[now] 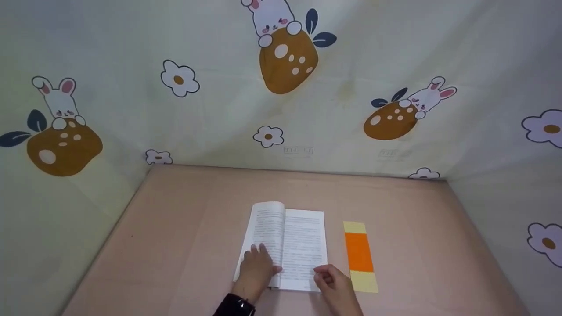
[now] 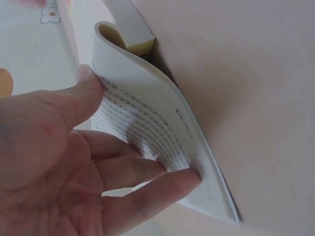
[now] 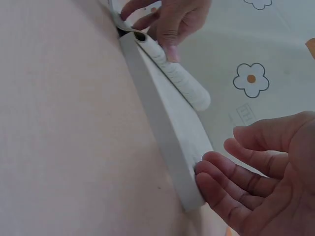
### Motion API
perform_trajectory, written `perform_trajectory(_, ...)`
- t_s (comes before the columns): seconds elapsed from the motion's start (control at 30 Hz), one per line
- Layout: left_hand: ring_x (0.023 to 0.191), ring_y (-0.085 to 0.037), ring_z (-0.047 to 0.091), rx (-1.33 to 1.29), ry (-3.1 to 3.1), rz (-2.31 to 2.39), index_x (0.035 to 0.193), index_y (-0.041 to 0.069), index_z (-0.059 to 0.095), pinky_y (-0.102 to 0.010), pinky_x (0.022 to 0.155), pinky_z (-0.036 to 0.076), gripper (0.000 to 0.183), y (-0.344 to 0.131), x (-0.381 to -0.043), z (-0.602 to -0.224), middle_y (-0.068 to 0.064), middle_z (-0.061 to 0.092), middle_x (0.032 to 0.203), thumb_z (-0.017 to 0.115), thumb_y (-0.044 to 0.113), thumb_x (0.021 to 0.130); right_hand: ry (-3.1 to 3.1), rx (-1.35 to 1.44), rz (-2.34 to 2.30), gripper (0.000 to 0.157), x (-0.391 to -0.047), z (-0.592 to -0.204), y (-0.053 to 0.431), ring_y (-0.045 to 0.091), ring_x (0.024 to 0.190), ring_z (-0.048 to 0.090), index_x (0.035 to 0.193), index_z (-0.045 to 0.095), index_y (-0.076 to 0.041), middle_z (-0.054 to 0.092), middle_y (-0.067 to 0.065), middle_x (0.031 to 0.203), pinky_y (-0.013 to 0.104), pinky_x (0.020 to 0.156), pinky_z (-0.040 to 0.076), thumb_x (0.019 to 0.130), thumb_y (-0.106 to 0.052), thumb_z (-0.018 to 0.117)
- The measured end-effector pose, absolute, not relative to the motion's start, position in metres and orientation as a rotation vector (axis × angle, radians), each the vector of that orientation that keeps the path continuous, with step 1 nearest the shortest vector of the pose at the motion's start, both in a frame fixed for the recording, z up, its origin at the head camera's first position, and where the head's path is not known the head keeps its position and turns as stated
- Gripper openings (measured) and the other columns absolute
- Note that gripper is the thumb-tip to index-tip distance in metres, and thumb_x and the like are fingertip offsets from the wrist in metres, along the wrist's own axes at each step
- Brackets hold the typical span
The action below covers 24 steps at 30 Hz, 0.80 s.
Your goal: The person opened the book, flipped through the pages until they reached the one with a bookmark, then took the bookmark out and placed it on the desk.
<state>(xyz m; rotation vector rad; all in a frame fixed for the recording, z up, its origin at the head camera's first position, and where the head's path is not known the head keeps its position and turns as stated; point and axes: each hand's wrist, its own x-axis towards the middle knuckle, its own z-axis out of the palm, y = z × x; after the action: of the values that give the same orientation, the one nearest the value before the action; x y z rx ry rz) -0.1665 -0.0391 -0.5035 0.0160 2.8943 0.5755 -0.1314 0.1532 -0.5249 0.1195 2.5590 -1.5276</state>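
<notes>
An open book (image 1: 304, 245) lies on the table, its left-hand pages bowed up near the spine. My left hand (image 1: 256, 268) presses on the left page (image 2: 142, 108), fingertips spread over the print and thumb against the curved part near the fold. At the lower right edge of the book is my right hand (image 1: 334, 285). Its loosely bent fingers (image 3: 231, 179) touch the side of the thick page block (image 3: 167, 132), while the thumb stands apart with nothing pinched. A black cuff or band (image 1: 235, 305) is around the left wrist.
To the right of the book lies a flat strip (image 1: 359, 252), orange in the middle with pale yellow ends. The pinkish-tan table top (image 1: 184, 245) is bordered by pale cloth walls (image 1: 219, 109) printed with rabbits, brown fruit and flowers.
</notes>
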Motion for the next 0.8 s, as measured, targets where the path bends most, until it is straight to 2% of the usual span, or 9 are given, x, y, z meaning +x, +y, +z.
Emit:
perform_trajectory(0.13,0.121,-0.050,0.043,-0.022,2.888,0.652,0.128,-0.018,0.043,-0.051,0.094,0.045,0.078,-0.038,-0.165,-0.506,-0.039,0.043,0.131,0.068,0.036,0.077,2.575,0.136,-1.464,0.017,-0.133,-0.531,0.149,0.013,0.078,0.050,0.104,0.060,-0.005,0.057,0.002,0.089,0.021,0.067,0.046,0.090,-0.012,0.058)
perform_trajectory(0.37,0.113,-0.046,0.048,0.000,3.060,0.551,0.130,-0.014,0.043,-0.049,0.080,0.050,0.078,-0.038,-0.150,-0.511,-0.037,0.043,0.132,0.066,0.041,0.079,2.604,0.009,-1.401,0.017,-0.134,-0.534,0.147,0.013,0.075,0.045,0.103,0.059,-0.005,0.048,0.002,0.086,0.018,0.061,0.039,0.088,-0.012,0.060)
perform_trajectory(0.47,0.115,-0.044,0.044,-0.004,3.134,0.534,0.131,-0.009,0.044,-0.052,0.085,0.045,0.077,-0.036,-0.146,-0.509,-0.033,0.042,0.135,0.069,0.040,0.078,2.595,-0.023,-1.394,0.022,-0.135,-0.535,0.148,0.012,0.074,0.044,0.107,0.058,-0.004,0.046,0.002,0.086,0.017,0.061,0.038,0.087,-0.014,0.062)
perform_trajectory(0.6,0.124,-0.050,0.035,-0.098,3.209,0.610,0.138,-0.001,0.040,-0.062,0.095,0.033,0.077,-0.038,-0.147,-0.501,-0.030,0.031,0.143,0.073,0.034,0.078,2.565,-0.032,-1.411,0.029,-0.137,-0.533,0.148,0.012,0.075,0.044,0.112,0.056,-0.003,0.045,0.002,0.087,0.018,0.060,0.037,0.088,-0.018,0.063)
perform_trajectory(0.7,0.117,-0.049,0.045,-0.203,3.215,0.729,0.144,0.001,0.029,-0.057,0.090,0.040,0.078,-0.038,-0.151,-0.491,-0.032,0.026,0.145,0.069,0.028,0.083,2.555,-0.013,-1.407,0.037,-0.137,-0.531,0.148,0.013,0.075,0.044,0.117,0.053,-0.002,0.046,0.002,0.087,0.018,0.060,0.036,0.091,-0.027,0.060)
perform_trajectory(0.8,0.096,-0.042,0.059,-0.234,3.180,0.863,0.145,-0.004,0.022,-0.045,0.070,0.051,0.070,-0.034,-0.151,-0.480,-0.034,0.040,0.134,0.060,0.020,0.090,2.578,0.017,-1.395,0.049,-0.138,-0.534,0.149,0.012,0.074,0.043,0.122,0.051,0.000,0.046,0.001,0.085,0.019,0.061,0.035,0.094,-0.040,0.052)
